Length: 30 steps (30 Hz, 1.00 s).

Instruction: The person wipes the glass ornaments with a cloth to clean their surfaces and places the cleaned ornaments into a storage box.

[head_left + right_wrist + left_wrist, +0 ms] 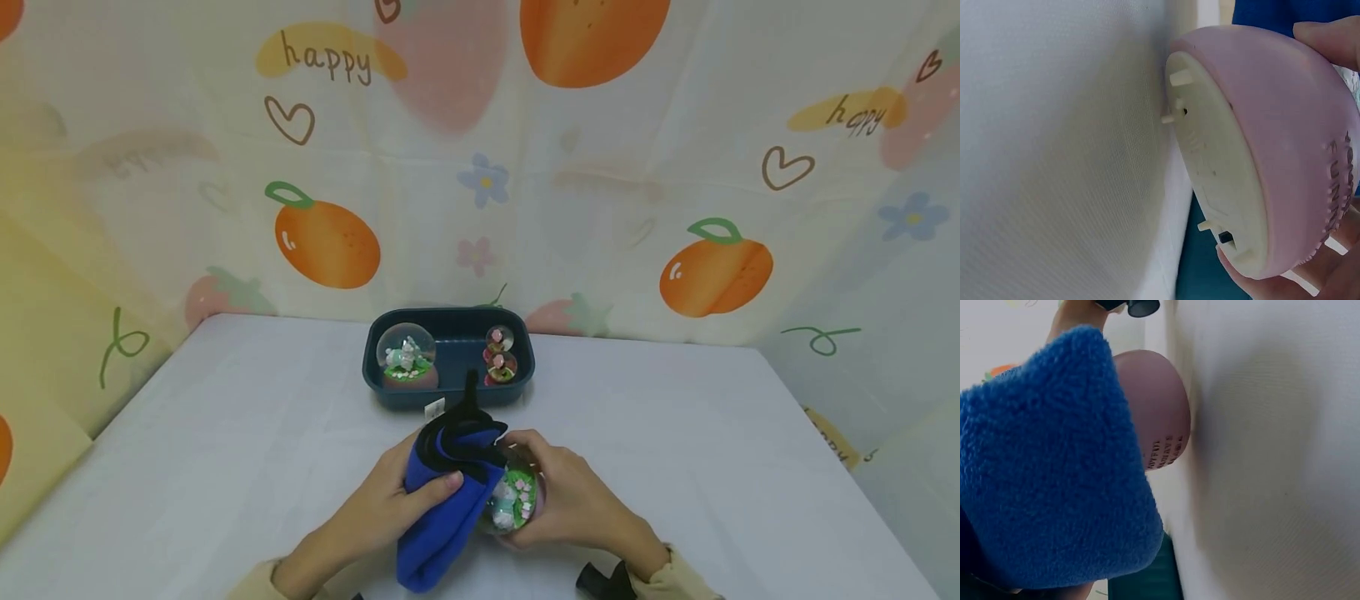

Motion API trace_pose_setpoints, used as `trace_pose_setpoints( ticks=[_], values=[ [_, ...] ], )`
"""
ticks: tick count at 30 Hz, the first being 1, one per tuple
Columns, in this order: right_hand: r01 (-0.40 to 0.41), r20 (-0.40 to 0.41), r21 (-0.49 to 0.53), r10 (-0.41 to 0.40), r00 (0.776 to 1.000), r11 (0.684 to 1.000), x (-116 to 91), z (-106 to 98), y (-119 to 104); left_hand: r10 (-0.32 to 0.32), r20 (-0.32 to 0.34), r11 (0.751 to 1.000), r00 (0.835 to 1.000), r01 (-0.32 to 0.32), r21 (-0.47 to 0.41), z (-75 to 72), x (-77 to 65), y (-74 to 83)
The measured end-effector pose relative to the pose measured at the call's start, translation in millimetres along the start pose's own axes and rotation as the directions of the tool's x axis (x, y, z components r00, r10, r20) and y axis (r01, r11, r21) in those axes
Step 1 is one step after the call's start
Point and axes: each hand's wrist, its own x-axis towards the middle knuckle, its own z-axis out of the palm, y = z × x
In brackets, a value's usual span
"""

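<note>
My left hand (393, 492) grips a folded blue cloth (450, 525) with black edging, the thumb lying across its front. The cloth overlaps the clear dome of a snow globe (516, 492) with white figures, green ground and small flowers inside. Fingers of my right hand (581, 500) curl round the globe, which is tilted on its side with the dome toward the cloth. Its pink base (1291, 125) carries raised lettering, and the cream underside (1219, 162) with small pegs faces the right wrist camera. In the left wrist view the blue cloth (1060, 469) hides the dome.
Behind the hands a dark blue tray (405, 401) stands on the white-covered table (247, 467). A larger snow globe (407, 358) sits at its left end, and two small globes (501, 367) at its right. A fruit-patterned curtain (585, 242) rises behind.
</note>
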Motion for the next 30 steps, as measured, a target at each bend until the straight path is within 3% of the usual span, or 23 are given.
trace_pose_setpoints(
  ticks=[5,14,20,24,30],
  values=[
    [-0.030,0.021,0.030,0.029,0.999,0.999,0.6,0.2,0.2,-0.027,0.039,1.000,0.999,0.028,-0.013,1.7,2.3,-1.4],
    [-0.141,0.182,0.120,0.118,0.976,0.983,2.3,4.1,6.0,-0.123,0.123,0.992,0.985,0.122,0.015,2.7,-0.9,-3.8],
    [-0.150,0.167,0.060,0.138,0.976,0.987,0.5,10.0,3.7,-0.078,0.183,0.996,0.980,0.069,0.059,2.4,-1.7,-2.0],
    [-0.133,0.155,0.045,0.125,0.980,0.990,0.3,11.8,0.8,-0.074,0.159,0.992,0.984,0.056,0.113,3.2,-2.2,1.1],
    [-0.103,0.255,0.077,0.080,0.964,0.992,-1.1,5.5,4.0,-0.089,0.125,0.988,0.988,0.072,0.133,2.4,-3.6,1.0]
  ],
)
